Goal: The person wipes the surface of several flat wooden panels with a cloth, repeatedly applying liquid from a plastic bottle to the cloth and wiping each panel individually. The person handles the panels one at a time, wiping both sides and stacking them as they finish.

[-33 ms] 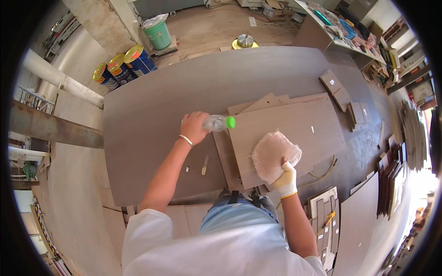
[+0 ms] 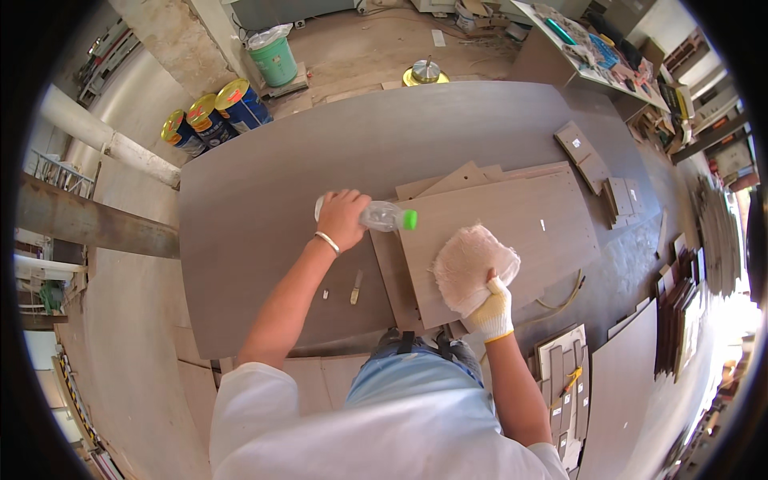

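Observation:
My left hand [image 2: 344, 218] is wrapped round a clear plastic bottle [image 2: 382, 215] with a green cap, held on its side with the cap toward the right. The bottle is over the left edge of the stacked brown panels [image 2: 500, 212]. In a white knit glove, my right hand [image 2: 494, 310] grips the lower right edge of a pale pinkish cloth [image 2: 474, 268], fluffy at its rim. That cloth is spread over the top panel; whether it lies flat on it I cannot tell. A utility knife [image 2: 356, 288] and a small white piece [image 2: 326, 294] lie left of the stack.
A large dark board [image 2: 272, 232] forms the work surface. Small panel pieces [image 2: 584, 156] sit at its right. Beyond the far left edge stand blue cans [image 2: 242, 104] and a green bucket [image 2: 274, 60]. A cluttered table [image 2: 552, 60] is at the far right, leaning boards [image 2: 680, 312] nearer.
The bottle in my left hand has shifted slightly right and its cap end dipped a little. My right hand and the cloth have moved slightly left.

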